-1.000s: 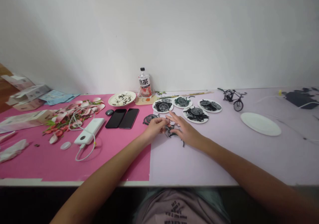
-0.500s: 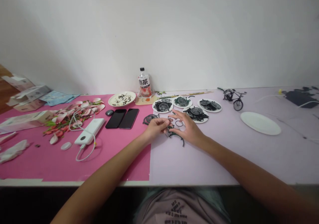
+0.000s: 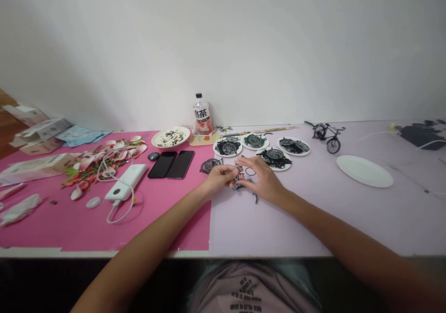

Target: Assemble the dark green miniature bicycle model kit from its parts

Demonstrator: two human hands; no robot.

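Observation:
My left hand [image 3: 220, 177] pinches a small dark model-bicycle part [image 3: 238, 172] above the lilac tabletop. The thumb and fingers of my right hand [image 3: 262, 179] close on the same part from the other side. Its exact shape is partly hidden by my fingers. A thin dark ring [image 3: 250, 171] lies just behind my right hand. Below my fingers, a curved dark piece [image 3: 256, 198] rests on the table. Beside my left hand lies a black spoked wheel piece [image 3: 209, 165].
White plates of dark parts [image 3: 227, 147] stand behind my hands. An assembled model bicycle [image 3: 326, 136] and a white plate [image 3: 364, 171] are to the right. Leftward are two phones [image 3: 180, 165], a power bank [image 3: 126, 183], a bottle [image 3: 202, 117] and pink petals [image 3: 114, 153].
My right hand's fingers have come in closer around the small part, which has been turned between my hands. My left hand keeps its pinch, nearly in place.

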